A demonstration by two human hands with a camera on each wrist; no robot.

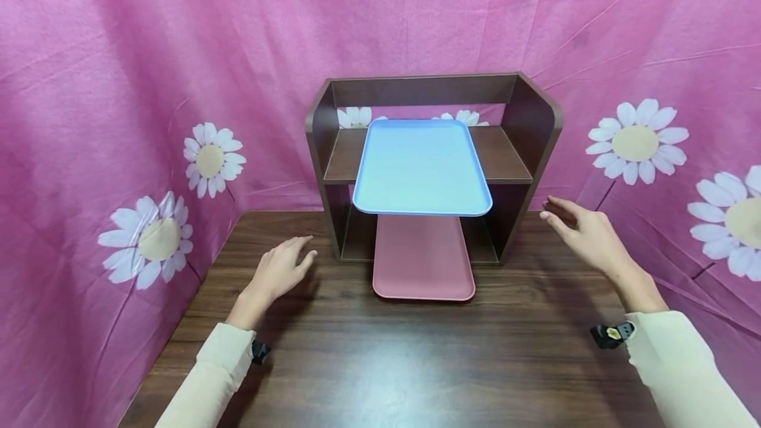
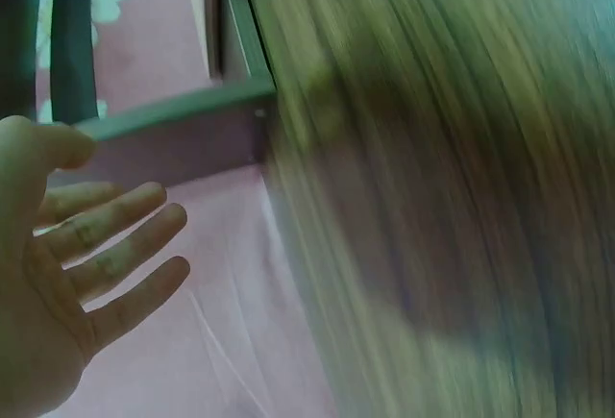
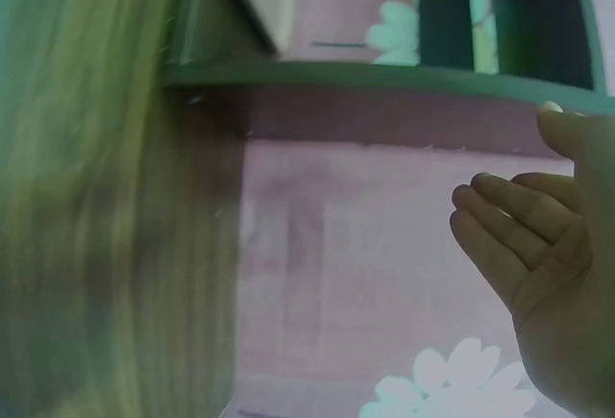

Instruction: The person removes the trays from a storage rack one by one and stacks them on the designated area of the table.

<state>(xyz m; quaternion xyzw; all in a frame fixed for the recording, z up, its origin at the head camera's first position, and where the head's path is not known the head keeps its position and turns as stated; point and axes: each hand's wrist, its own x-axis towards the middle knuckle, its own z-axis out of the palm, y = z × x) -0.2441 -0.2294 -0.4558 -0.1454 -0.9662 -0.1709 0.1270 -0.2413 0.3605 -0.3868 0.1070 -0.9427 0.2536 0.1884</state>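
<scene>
A dark brown two-level shelf (image 1: 540,121) stands at the back of the table. On its upper board lies a light blue tray (image 1: 423,167), its front part jutting out past the board. Below it, a pink tray (image 1: 423,259) rests in the lower level and sticks out onto the tabletop. My left hand (image 1: 278,269) hovers left of the shelf, holding nothing; its fingers look spread and nearly straight in the left wrist view. To the right of the shelf is my right hand (image 1: 588,235), also holding nothing, its fingers extended and apart from the side panel.
The dark wood-grain table (image 1: 380,362) stretches in front of the shelf. A pink curtain (image 1: 267,32) with white daisies hangs behind and along both sides. Each wrist wears a small black device, such as the right one (image 1: 608,335).
</scene>
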